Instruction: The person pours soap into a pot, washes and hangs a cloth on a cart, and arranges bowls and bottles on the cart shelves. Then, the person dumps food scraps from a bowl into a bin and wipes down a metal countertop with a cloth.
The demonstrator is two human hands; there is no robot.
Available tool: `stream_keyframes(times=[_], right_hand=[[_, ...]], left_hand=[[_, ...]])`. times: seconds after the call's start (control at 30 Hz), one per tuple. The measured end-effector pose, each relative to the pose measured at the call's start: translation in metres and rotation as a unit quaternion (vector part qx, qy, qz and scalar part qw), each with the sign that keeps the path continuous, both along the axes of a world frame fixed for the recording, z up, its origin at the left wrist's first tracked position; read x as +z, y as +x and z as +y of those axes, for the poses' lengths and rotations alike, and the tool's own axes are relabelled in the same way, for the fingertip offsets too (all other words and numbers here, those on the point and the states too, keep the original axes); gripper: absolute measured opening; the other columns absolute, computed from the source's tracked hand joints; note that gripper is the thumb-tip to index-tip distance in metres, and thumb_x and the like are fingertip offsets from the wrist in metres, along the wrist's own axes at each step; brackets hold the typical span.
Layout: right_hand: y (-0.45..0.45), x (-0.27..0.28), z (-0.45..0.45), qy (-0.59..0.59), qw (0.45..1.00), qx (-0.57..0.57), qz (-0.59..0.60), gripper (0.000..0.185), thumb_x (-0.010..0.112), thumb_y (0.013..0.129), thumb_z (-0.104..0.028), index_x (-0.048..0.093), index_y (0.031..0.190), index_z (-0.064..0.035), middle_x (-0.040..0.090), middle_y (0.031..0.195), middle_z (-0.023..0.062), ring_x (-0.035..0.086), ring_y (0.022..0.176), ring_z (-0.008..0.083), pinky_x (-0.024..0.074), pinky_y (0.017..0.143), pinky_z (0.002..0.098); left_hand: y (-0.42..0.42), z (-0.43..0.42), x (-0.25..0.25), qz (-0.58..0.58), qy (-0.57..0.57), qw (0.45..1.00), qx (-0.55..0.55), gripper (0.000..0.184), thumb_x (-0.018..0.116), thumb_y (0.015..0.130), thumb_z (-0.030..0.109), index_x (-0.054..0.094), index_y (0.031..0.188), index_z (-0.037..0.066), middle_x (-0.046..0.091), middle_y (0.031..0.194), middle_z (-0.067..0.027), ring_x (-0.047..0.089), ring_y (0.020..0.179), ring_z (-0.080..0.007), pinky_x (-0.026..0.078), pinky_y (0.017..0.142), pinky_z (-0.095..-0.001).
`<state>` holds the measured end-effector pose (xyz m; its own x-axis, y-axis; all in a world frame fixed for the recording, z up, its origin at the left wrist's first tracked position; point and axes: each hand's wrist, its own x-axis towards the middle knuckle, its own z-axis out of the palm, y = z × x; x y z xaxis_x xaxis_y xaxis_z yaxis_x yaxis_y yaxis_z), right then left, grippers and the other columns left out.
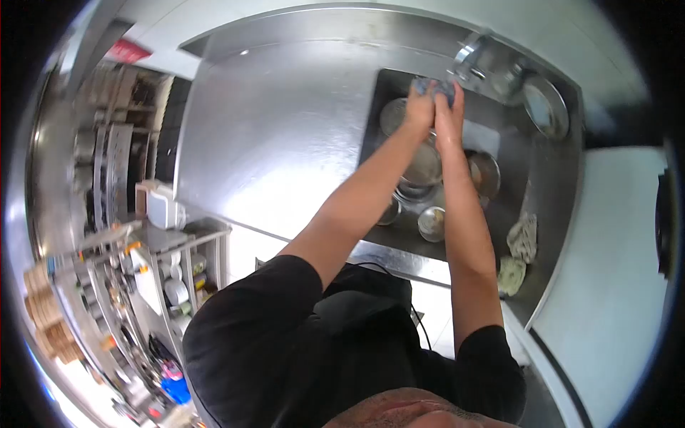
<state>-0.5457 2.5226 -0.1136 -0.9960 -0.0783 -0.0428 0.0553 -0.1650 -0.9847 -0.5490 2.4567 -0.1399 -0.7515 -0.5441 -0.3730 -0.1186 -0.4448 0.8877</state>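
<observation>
My left hand and my right hand are close together over the far part of the sink. Both are closed around a soft-looking grey-blue wad, perhaps a cloth or scrubber; its exact kind cannot be made out. Below my forearms, a round metal pan sits in the sink. A metal bowl lies to its right. Nearer to me is a small bowl with something pale inside. Another round vessel is partly hidden beside my left hand.
A metal faucet stands behind the sink. A round metal lid or dish leans at the back right corner. A whitish cloth and a greenish cloth lie on the right edge. The steel counter extends left, with shelving beyond.
</observation>
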Motion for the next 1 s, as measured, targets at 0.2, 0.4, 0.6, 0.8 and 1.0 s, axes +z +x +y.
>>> stream_keyframes(times=[0.2, 0.4, 0.6, 0.8, 1.0], right_hand=[[-0.016, -0.024, -0.040, 0.007, 0.998, -0.025, -0.064, 0.052, 0.067, 0.098, -0.039, 0.060, 0.126, 0.0040, 0.067, 0.115, 0.0156, 0.064, 0.103, 0.0246, 0.0517, 0.089, 0.0376], [-0.073, -0.075, 0.002, 0.063, 0.992, 0.030, -0.101, 0.047, 0.046, 0.108, -0.037, 0.068, 0.113, 0.0045, 0.071, 0.104, 0.0147, 0.066, 0.096, 0.0266, 0.0513, 0.085, 0.0390], [-0.088, -0.110, 0.058, 0.252, 0.961, 0.001, 0.116, 0.033, 0.057, 0.096, -0.011, 0.064, 0.126, 0.0003, 0.068, 0.119, 0.0155, 0.065, 0.106, 0.0278, 0.0509, 0.092, 0.0374], [-0.016, 0.005, 0.005, 0.175, 0.960, 0.157, 0.154, 0.084, 0.081, 0.082, -0.020, 0.036, 0.149, 0.0015, 0.054, 0.139, 0.0195, 0.053, 0.129, 0.0272, 0.0425, 0.108, 0.0372], [-0.022, -0.018, -0.017, 0.127, 0.963, 0.229, 0.067, 0.102, 0.091, 0.075, -0.035, 0.033, 0.147, 0.0066, 0.055, 0.139, 0.0171, 0.052, 0.129, 0.0250, 0.0416, 0.109, 0.0361]], left_hand=[[-0.020, -0.038, -0.032, -0.141, -0.150, 0.973, -0.102, 0.069, 0.059, 0.094, 0.054, 0.066, 0.120, -0.010, 0.066, 0.120, -0.0335, 0.065, 0.116, -0.0430, 0.050, 0.097, -0.0464], [0.005, -0.043, 0.032, -0.143, -0.396, 0.869, -0.261, 0.071, 0.056, 0.093, 0.059, 0.066, 0.117, -0.007, 0.068, 0.112, -0.0327, 0.065, 0.111, -0.0454, 0.051, 0.097, -0.0492], [-0.004, -0.059, 0.070, -0.055, -0.467, 0.830, -0.298, 0.049, 0.064, 0.093, 0.047, 0.066, 0.116, 0.004, 0.072, 0.101, -0.0235, 0.068, 0.099, -0.0415, 0.053, 0.084, -0.0481], [-0.043, -0.065, 0.056, 0.004, -0.269, 0.925, -0.268, 0.027, 0.079, 0.082, 0.016, 0.065, 0.102, 0.004, 0.068, 0.093, -0.0103, 0.062, 0.088, -0.0201, 0.051, 0.077, -0.0359], [-0.041, -0.086, 0.087, -0.012, -0.166, 0.922, -0.349, 0.034, 0.081, 0.080, 0.011, 0.065, 0.109, 0.002, 0.069, 0.095, -0.0107, 0.066, 0.090, -0.0206, 0.055, 0.077, -0.0352]])
